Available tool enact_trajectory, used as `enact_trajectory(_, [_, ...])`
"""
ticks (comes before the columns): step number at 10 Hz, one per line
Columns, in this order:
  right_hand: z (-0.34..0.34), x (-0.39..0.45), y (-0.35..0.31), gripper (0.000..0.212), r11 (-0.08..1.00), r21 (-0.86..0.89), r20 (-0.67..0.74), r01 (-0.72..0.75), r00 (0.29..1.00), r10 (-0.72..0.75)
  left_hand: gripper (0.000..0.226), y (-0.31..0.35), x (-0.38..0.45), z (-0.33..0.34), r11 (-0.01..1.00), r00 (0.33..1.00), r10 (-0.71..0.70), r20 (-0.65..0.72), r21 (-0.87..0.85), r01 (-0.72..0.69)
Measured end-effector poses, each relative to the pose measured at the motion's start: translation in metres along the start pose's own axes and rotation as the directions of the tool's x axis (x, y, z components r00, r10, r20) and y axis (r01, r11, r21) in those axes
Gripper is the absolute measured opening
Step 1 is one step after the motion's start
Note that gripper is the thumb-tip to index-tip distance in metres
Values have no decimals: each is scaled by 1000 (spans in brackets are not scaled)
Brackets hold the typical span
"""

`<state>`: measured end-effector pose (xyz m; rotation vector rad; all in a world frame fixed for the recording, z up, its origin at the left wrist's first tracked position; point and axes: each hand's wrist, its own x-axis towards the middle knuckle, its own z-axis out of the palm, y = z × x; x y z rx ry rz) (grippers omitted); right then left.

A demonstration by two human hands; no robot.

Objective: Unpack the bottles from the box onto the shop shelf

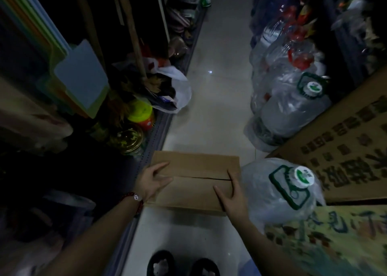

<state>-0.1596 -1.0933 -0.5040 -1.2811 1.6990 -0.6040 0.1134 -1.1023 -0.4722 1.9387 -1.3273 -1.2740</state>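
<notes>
Box (pixel 194 181) sits on the floor, lower centre of frame, flaps shut, seam running left-right along its long axis, top facing up. No bottles out yet; unpacking not started, all of it left. My left hand (pixel 151 181) lies flat on the left end, fingers spread, gripping nothing. My right hand (pixel 232 196) rests open on the right end near the seam. Shop shelf (pixel 155 125) edge just left of the box. Bagged water jug (pixel 280 190) touching its right side.
</notes>
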Motion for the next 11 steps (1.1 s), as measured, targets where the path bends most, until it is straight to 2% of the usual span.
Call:
enact_trajectory(1, [29, 17, 37, 86, 999, -44, -11, 16, 1000, -17, 61, -46, 25, 22, 999, 1000, -9, 14, -39, 10])
enact_trajectory(2, [55, 36, 72, 76, 998, -65, -17, 19, 1000, -20, 61, -85, 47, 41, 998, 1000, -25, 19, -53, 26])
enact_trajectory(6, [101, 81, 166, 73, 994, -105, -80, -15, 997, 6, 66, -163, 115, 102, 1000, 1000, 11, 18, -7, -11])
enact_trajectory(8, [106, 85, 180, 71, 994, -105, -110, 4, 994, -16, 66, -172, 120, 106, 999, 999, 34, -18, 38, -33])
enact_trajectory(9, [102, 84, 174, 71, 993, -119, -72, -6, 997, -2, 65, -166, 116, 106, 993, 999, 35, -15, 113, -33])
enact_trajectory(10, [89, 83, 153, 70, 978, -192, -12, -78, 997, 77, 62, -143, 111, 96, 971, 1000, 19, -5, 240, -18])
enact_trajectory(11, [64, 73, 122, 60, 936, -343, -18, -81, 997, 80, 55, -106, 101, 76, 943, 1000, 1, 28, 332, -10])
